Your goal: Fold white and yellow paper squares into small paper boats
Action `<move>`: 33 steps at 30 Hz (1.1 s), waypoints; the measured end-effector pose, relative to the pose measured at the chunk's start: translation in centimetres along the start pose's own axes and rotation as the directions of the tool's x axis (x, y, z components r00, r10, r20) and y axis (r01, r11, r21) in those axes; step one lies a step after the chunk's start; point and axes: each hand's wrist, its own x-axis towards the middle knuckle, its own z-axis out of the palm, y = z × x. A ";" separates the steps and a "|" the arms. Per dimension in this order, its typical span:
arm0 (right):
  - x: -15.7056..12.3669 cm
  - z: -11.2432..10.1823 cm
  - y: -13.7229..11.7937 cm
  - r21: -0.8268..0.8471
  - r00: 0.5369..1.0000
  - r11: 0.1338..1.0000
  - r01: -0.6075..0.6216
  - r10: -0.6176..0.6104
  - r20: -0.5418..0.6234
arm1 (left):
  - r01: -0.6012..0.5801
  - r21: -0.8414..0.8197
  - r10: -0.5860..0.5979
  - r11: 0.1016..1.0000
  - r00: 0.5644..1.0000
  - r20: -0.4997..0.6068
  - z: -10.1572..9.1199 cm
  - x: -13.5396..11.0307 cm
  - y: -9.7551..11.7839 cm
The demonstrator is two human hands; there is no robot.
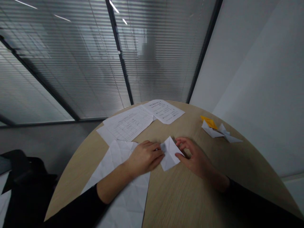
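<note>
A small folded square of white paper [170, 154] is held between my two hands, just above the wooden table, with crease lines across its face. My left hand [146, 155] grips its left edge, fingers closed together over the paper. At the opposite corner, my right hand [192, 157] pinches it between thumb and fingers. Under my left wrist lies a large creased white sheet [133, 193]. Folded paper boats, white [212, 130] and yellow [209, 122], sit to the right, beyond my right hand.
Printed sheets [133, 123] lie at the table's far left, another printed page [163, 110] at the far edge. The round wooden table [175, 202] meets a white wall on the right. Glass panels with blinds [161, 69] stand behind; a black chair [26, 186] is at left.
</note>
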 end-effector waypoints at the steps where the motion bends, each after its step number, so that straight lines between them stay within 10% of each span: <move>1: 0.0 0.1 0.1 0.020 1.000 1.000 0.002 -0.001 -0.017 | 0.006 -0.027 -0.006 1.000 1.000 -0.004 -0.1 0.1 0.2; 18: 0.8 -2.5 -2.1 -0.023 0.984 0.988 0.151 -0.149 0.093 | -0.109 0.111 0.108 0.988 0.994 0.016 -0.1 0.3 0.6; 24: 0.7 -2.6 -0.8 -0.141 0.981 0.972 0.189 -0.180 0.074 | 0.131 -0.166 -0.155 0.977 0.977 -0.144 -1.1 0.2 0.5; 33: 0.3 -1.4 1.8 0.001 0.998 0.999 -0.037 0.037 -0.047 | 0.414 -0.667 -0.634 0.620 0.765 -0.115 -0.7 0.7 1.0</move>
